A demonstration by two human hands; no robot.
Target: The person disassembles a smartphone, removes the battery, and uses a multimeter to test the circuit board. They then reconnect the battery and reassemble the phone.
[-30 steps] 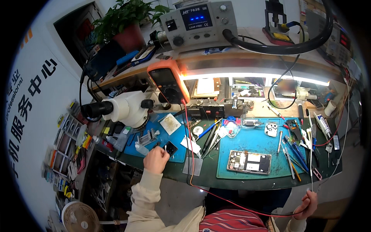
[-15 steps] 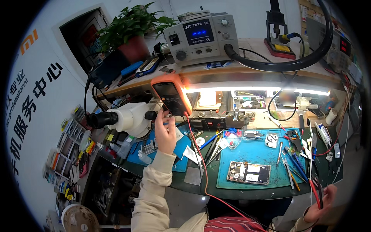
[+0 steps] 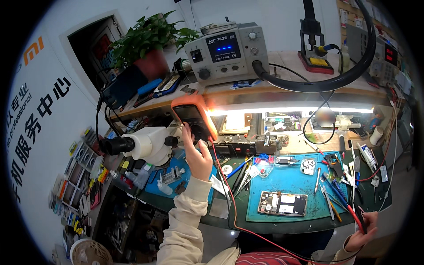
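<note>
My left hand (image 3: 196,157) is raised at the front of an orange multimeter (image 3: 194,115), fingers mostly extended, fingertips at its face around the dial. My right hand (image 3: 360,232) grips the red and black test probes (image 3: 354,214) at the bench's right front edge. Their leads (image 3: 254,236) droop from the meter across my lap. An opened phone (image 3: 282,203) lies on the right blue mat (image 3: 260,179), with tweezers, screwdrivers and small parts around it.
A white stereo microscope (image 3: 145,143) stands left over another blue mat. Above, a shelf holds a grey rework station (image 3: 232,53), soldering stand (image 3: 316,62) and plant (image 3: 143,37). A thick black hose (image 3: 309,81) loops across the top. A fan (image 3: 90,254) is at lower left.
My left hand has risen from the left mat to the multimeter's face, fingers now straighter. My right hand still holds the leads, with the probes now angled up toward the bench tools.
</note>
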